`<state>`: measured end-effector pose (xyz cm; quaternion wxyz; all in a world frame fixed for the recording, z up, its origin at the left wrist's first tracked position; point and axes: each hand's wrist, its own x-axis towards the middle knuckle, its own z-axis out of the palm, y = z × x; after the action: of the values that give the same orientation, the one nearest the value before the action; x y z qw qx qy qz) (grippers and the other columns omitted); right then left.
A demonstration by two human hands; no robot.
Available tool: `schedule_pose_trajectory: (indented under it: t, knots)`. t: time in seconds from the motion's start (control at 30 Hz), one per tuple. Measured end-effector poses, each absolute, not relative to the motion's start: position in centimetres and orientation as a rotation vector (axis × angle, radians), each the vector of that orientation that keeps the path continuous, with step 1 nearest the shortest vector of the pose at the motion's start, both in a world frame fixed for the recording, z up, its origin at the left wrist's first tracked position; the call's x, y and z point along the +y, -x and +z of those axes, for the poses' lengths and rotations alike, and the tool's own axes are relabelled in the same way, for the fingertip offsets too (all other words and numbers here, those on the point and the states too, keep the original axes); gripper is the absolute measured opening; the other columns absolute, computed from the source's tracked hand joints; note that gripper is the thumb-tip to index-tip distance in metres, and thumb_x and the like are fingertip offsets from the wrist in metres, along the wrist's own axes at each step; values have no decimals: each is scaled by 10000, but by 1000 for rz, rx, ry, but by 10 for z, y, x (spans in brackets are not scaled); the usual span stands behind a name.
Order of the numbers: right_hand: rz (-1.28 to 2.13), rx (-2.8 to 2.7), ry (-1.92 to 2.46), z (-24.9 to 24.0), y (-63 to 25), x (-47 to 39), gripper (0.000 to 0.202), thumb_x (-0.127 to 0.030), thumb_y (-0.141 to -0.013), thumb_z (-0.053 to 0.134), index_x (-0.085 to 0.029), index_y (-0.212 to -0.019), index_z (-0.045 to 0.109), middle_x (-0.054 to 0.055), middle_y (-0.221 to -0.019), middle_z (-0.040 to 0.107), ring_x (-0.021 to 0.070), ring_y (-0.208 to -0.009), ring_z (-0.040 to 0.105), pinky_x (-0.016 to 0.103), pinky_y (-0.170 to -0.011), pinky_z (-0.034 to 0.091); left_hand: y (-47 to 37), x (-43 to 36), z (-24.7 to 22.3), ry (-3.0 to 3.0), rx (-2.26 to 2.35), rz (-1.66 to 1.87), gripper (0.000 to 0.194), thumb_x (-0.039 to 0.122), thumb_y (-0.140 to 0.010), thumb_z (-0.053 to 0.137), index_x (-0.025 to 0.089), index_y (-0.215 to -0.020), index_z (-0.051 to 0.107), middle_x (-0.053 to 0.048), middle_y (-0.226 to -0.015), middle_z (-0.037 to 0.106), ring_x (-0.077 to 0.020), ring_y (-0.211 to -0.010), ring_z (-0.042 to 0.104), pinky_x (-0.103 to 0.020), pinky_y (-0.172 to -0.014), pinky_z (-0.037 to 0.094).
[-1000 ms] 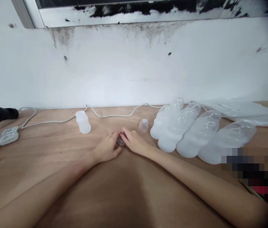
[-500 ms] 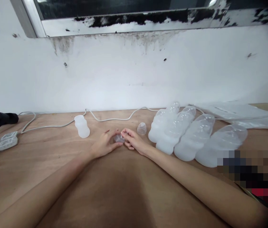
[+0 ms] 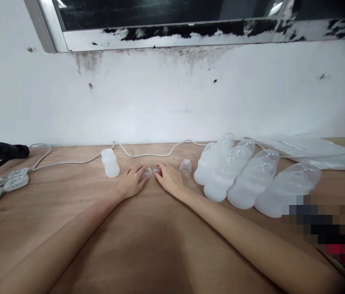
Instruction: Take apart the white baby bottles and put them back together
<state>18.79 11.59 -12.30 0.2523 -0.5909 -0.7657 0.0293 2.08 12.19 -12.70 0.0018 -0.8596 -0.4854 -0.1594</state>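
My left hand (image 3: 131, 182) curves, palm down, over a clear plastic piece (image 3: 146, 174) on the wooden table, its fingers around the piece's left side. Close to its right, my right hand (image 3: 170, 178) has thumb and fingertips closed on a smaller clear, rounded piece (image 3: 155, 171); the fingers partly cover it, and its exact kind is hard to make out. A clear domed cap (image 3: 185, 167) stands just right of that hand. A frosted white bottle (image 3: 110, 163) without a cap is left of my left hand.
Several frosted bottles with clear domed tops (image 3: 250, 179) stand in rows at the right. A white cable (image 3: 148, 155) runs along the wall. Flat white pieces with printed labels (image 3: 16, 179) and a black curved object (image 3: 4, 151) lie left; a plastic bag (image 3: 310, 153) lies back right.
The hands held one ribbed clear piece together; now they are slightly apart, each at its own clear piece. My left hand has turned palm down. The view has shifted slightly.
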Motion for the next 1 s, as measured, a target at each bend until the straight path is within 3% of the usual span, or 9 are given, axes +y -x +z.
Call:
schedule_pose_trajectory:
  t: [0.13, 0.23, 0.4, 0.6, 0.73, 0.9, 1.0]
  knots:
    - [36, -2116, 1599, -120, -191, 112, 357, -317, -813, 380, -156, -1127, 436, 92, -1021, 529, 193, -832, 534, 302, -691, 392, -20, 121, -127, 2697, -1513, -535, 473, 365, -843, 301, 146, -1263, 297, -74, -1249, 385, -201, -1131, 367, -363, -943, 285]
    - [-222, -2162, 1525, -112, -197, 107, 334, -284, -833, 328, -138, -1112, 440, 114, -1057, 490, 208, -904, 489, 318, -747, 371, -20, 118, -126, 2640, -1515, -594, 491, 355, -827, 339, 140, -1264, 281, -89, -1255, 367, -223, -1085, 404, -362, -899, 325]
    - [-597, -2198, 1688, -106, -210, 111, 298, -122, -709, 422, -42, -975, 533, 195, -1019, 484, 302, -1003, 400, 404, -877, 253, -20, 114, -122, 2556, -1387, -630, 309, 276, -817, 365, 182, -1094, 464, -69, -1178, 428, -209, -1065, 413, -371, -881, 318]
    - [-571, -2183, 1852, -110, -221, 116, 360, -99, -662, 456, 12, -995, 537, 245, -1033, 483, 338, -1043, 390, 442, -937, 173, -20, 112, -121, 2554, -1418, -623, 284, 249, -816, 362, 189, -1057, 500, -47, -1152, 462, -186, -1043, 437, -362, -878, 314]
    - [-550, -2236, 1597, -107, -212, 114, 337, -103, -720, 397, -13, -1024, 513, 215, -1103, 460, 277, -1123, 337, 407, -990, 103, -21, 112, -121, 2525, -1431, -628, 289, 254, -807, 372, 174, -1052, 502, -57, -1152, 469, -195, -1044, 437, -365, -877, 313]
    - [-202, -2323, 1382, -115, -193, 111, 367, -230, -817, 369, -58, -1136, 424, 134, -1060, 526, 199, -1020, 453, 353, -959, 225, -22, 113, -121, 2541, -1424, -617, 306, 256, -810, 363, 165, -1071, 495, -70, -1156, 466, -202, -1044, 440, -366, -874, 321]
    - [-166, -2290, 1420, -121, -189, 114, 278, -210, -826, 360, -71, -1031, 486, 119, -977, 565, 196, -934, 500, 347, -921, 266, -23, 112, -121, 2553, -1397, -591, 315, 256, -813, 358, 162, -1084, 490, -71, -1168, 458, -204, -1060, 431, -367, -882, 320]
